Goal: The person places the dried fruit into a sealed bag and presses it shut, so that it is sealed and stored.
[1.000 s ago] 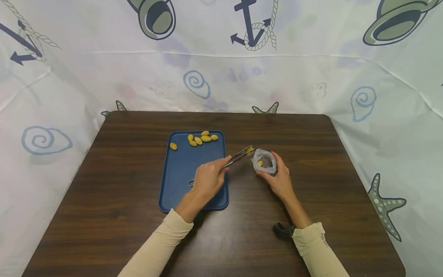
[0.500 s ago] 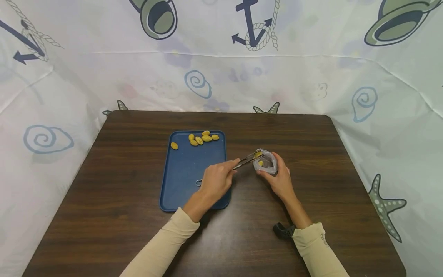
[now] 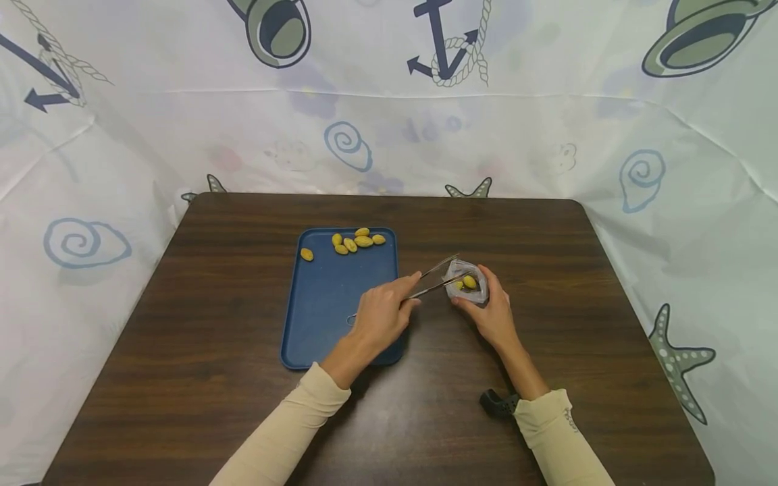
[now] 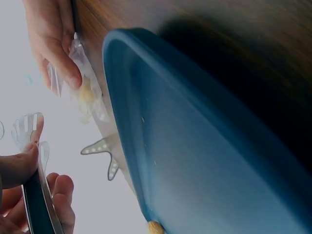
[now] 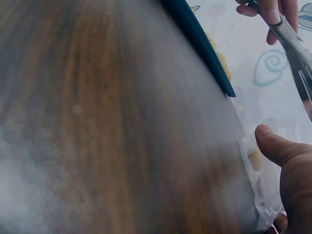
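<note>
My left hand (image 3: 381,312) grips a pair of metal serving tongs (image 3: 433,289), whose arms stand spread apart over the mouth of a clear plastic bag (image 3: 451,291). One tong tip is slotted like a fork in the left wrist view. My right hand (image 3: 491,312) holds the bag upright by its sides, thumb at the near rim and fingers at the far right. Inside the bag lie yellow, oval nut-like pieces (image 3: 469,281). More of these yellow pieces (image 3: 363,241) sit along the far end of a blue tray (image 3: 328,297), with one apart near its left edge.
The tray lies on a dark wood-grain table (image 3: 219,304), left of the bag and partly under the left forearm. A white curtain (image 3: 389,121) with sea prints hangs behind the table. A black band (image 3: 498,403) is on the right wrist.
The left hand has moved right, bringing the tongs over the bag. The tongs have spread, and the yellow piece they held now lies in the bag. The right hand has stayed put.
</note>
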Demonstrator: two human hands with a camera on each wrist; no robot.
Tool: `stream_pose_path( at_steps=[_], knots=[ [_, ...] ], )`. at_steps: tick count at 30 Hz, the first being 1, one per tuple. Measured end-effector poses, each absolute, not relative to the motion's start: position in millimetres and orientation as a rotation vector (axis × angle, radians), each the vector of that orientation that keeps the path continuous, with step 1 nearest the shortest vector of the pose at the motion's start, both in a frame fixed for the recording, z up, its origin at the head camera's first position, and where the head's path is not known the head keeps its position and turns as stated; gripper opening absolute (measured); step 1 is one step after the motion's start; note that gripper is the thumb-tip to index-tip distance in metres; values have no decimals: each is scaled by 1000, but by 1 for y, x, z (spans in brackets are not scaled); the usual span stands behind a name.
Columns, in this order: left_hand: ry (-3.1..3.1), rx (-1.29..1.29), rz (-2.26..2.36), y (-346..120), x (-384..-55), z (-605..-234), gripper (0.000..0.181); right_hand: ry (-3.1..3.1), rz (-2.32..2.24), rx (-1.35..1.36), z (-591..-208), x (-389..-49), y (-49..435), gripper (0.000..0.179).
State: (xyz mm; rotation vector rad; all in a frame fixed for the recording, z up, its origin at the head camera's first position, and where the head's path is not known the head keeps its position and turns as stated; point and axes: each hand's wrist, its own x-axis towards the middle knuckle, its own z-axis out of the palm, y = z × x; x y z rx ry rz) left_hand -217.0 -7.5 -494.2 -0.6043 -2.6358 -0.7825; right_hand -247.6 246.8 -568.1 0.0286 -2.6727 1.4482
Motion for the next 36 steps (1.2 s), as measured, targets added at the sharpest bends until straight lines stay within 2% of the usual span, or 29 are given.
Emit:
stream_pose_path(
  at_steps=[36],
  knots=[
    [-2714, -182, -714, -86, -220, -495, 51, -2655, 1443, 71, -567, -246, 246, 93]
  ],
)
